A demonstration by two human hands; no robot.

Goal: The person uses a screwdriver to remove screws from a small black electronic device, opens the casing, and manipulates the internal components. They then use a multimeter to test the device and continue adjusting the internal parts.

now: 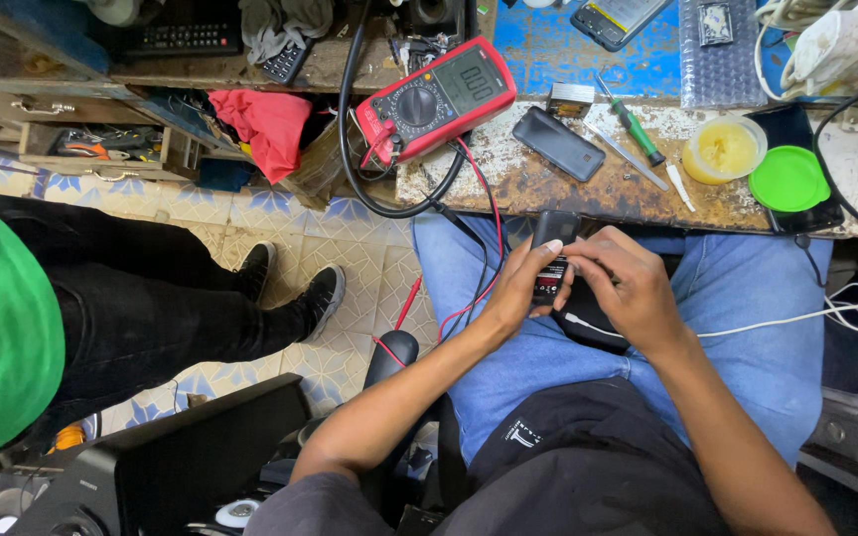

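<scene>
**Two hands close on a small black phone above a cluttered repair bench**

A worn workbench with flaking paint and a blue top fills the upper part of the view, and a seated person in blue jeans works just in front of its edge. To the left a second person in black trousers and black shoes stands on the patterned tile floor. On the bench, a red multimeter lies tilted, its red and black leads trailing down over the wearer's lap. Near it rest a black phone back cover, a green-handled screwdriver, an open tub of yellow paste and, just beside that, its green lid. A white cable runs across the right thigh. Over the lap, just below the bench edge, the left hand grasps a small black phone from the side, fingers wrapped round its lower half, holding it upright. The right hand curls in from the other side, its fingertips pressed on the phone's face; whether they pinch anything is too small to tell.
</scene>
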